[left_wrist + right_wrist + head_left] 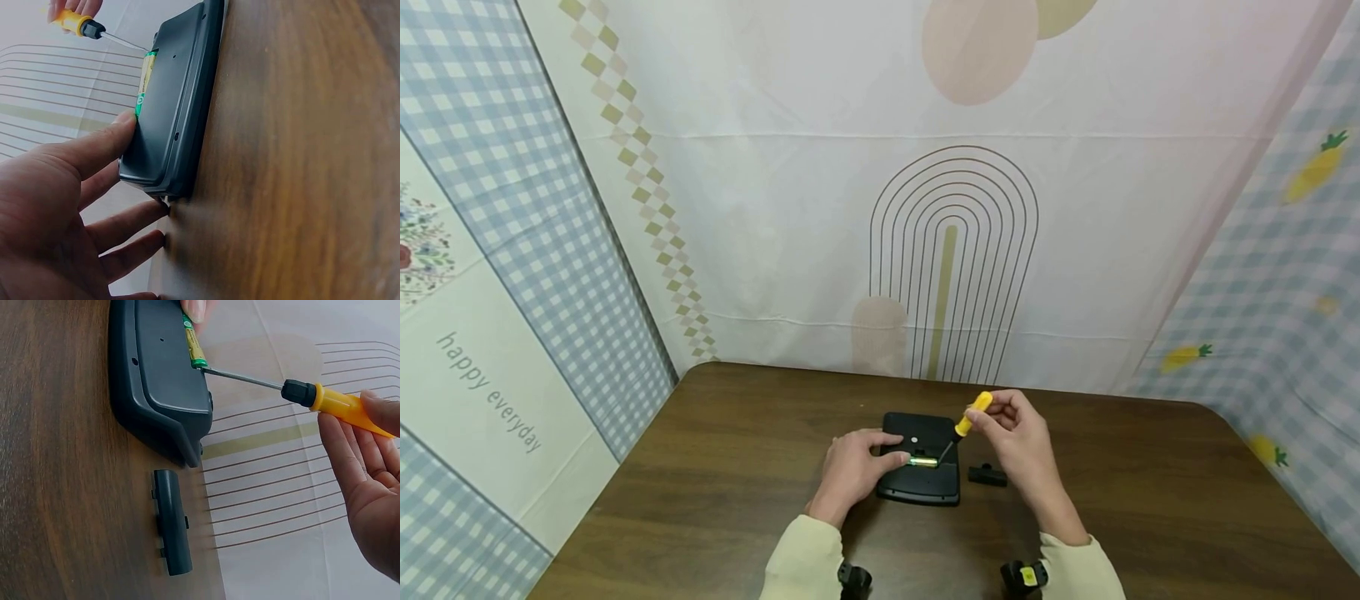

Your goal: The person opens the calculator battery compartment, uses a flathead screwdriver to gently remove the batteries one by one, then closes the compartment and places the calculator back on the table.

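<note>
A flat black device (929, 487) lies on the table with its battery slot uncovered and a green and gold battery (194, 345) in it. My left hand (853, 467) rests at the device's left side, thumb tip at the battery's left end. Its other fingers are fairly straight, several of them low by the device's edge in the left wrist view. My right hand (1019, 437) grips a yellow-handled screwdriver (340, 406) between thumb and fingers. The screwdriver's metal tip meets the battery's other end, and its shaft slants up toward the hand.
A small black battery cover (172, 522) with little tabs lies just right of the device. Brown wood-grain table (700, 500) surrounds everything. Behind it hangs a white patterned cloth (790, 225), with checked blue cloth at both sides.
</note>
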`<state>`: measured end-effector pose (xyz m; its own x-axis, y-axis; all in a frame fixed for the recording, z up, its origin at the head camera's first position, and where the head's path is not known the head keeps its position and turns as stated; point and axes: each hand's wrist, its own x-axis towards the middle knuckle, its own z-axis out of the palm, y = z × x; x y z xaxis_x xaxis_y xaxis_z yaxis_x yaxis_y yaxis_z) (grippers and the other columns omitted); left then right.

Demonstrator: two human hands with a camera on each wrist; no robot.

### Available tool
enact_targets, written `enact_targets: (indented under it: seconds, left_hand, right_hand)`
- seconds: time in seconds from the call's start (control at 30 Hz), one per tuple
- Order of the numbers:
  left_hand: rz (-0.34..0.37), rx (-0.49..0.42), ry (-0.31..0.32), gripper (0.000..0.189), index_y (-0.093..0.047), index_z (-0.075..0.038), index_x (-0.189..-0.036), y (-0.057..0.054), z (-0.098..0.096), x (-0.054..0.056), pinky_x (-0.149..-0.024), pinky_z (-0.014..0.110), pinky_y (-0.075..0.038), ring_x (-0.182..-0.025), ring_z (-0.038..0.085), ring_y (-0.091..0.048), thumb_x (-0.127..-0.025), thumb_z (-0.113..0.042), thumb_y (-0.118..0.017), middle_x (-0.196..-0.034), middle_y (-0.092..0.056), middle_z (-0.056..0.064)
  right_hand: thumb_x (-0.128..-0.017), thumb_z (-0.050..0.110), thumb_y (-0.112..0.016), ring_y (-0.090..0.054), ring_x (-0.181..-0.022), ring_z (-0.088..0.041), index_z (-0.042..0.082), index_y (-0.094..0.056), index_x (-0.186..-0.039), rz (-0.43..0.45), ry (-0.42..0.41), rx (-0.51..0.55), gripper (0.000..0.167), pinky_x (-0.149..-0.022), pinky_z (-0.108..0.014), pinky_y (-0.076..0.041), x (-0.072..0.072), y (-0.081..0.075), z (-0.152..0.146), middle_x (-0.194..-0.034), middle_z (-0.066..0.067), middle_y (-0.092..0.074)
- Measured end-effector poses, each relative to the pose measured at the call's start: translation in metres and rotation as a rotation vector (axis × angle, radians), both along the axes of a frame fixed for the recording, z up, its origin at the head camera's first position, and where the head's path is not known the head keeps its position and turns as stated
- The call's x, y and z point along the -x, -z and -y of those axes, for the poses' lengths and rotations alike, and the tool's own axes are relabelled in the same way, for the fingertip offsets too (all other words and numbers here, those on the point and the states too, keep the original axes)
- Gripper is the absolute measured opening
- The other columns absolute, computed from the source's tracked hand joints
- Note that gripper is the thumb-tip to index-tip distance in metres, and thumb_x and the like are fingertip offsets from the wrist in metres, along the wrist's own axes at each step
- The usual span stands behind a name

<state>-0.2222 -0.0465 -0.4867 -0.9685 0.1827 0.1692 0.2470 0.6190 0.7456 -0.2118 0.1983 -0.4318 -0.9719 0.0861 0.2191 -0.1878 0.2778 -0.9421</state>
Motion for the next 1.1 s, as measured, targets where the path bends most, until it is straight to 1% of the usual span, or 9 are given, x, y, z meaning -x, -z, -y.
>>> enact_targets:
  seconds: [0.33, 0.73, 1.1]
  left_hand:
    - [-0.002, 0.006, -0.005, 0.031, -0.083, -0.018, -0.120, 0.0002, -0.0004, 0.0001, -0.115, 0.078, -0.023, -0.131, 0.043, -0.061, -0.093, -0.033, -0.083, -0.133, -0.071, 0.014]
    - [0.001, -0.006, -0.005, 0.030, -0.083, -0.018, -0.119, 0.0014, -0.0004, 0.0000, -0.116, 0.078, -0.022, -0.131, 0.042, -0.061, -0.093, -0.033, -0.083, -0.133, -0.072, 0.014]
    - [-0.005, 0.002, -0.007, 0.030, -0.083, -0.018, -0.119, 0.0014, -0.0006, 0.0001, -0.116, 0.077, -0.023, -0.131, 0.041, -0.061, -0.093, -0.033, -0.084, -0.133, -0.072, 0.013]
  right_hand:
    - [-0.098, 0.007, -0.078, -0.071, -0.090, -0.011, -0.002, -0.059, -0.119, -0.017, 0.012, -0.016, 0.030, -0.078, -0.022, -0.060, -0.0006, 0.0001, 0.0003, -0.110, -0.020, -0.069]
    - [-0.097, 0.006, -0.078, -0.071, -0.089, -0.011, -0.002, -0.060, -0.117, -0.039, 0.017, -0.024, 0.028, -0.077, -0.023, -0.060, 0.0006, 0.0020, 0.0002, -0.108, -0.019, -0.069]
    - [-0.097, 0.005, -0.079, -0.071, -0.089, -0.011, -0.002, -0.060, -0.116, -0.048, 0.020, -0.013, 0.027, -0.077, -0.022, -0.060, -0.0003, 0.0020, 0.0006, -0.108, -0.020, -0.069]
